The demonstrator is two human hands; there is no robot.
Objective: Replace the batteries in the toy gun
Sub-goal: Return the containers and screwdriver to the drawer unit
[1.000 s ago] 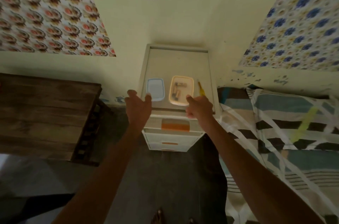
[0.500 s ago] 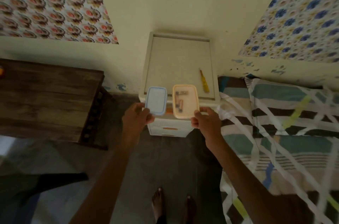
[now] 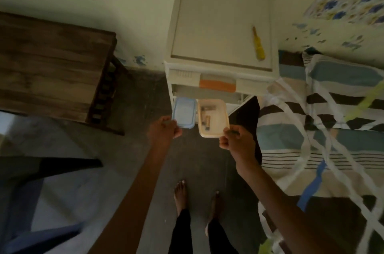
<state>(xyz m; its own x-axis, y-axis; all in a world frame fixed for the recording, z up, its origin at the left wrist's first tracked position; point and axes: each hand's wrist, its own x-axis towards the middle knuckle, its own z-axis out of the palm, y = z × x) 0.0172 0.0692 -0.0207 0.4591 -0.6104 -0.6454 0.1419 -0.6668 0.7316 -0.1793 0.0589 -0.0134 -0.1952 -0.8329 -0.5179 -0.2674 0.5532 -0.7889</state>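
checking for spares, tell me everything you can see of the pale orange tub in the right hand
The pale orange tub is a shallow rectangular box with rounded corners, plastic by its look. It has no lid on and faces up, roughly level, held in the air in front of the white drawer unit. The right hand pinches its near right corner. Inside lie a few batteries, some at the far end, some nearer the middle; blur hides their count.
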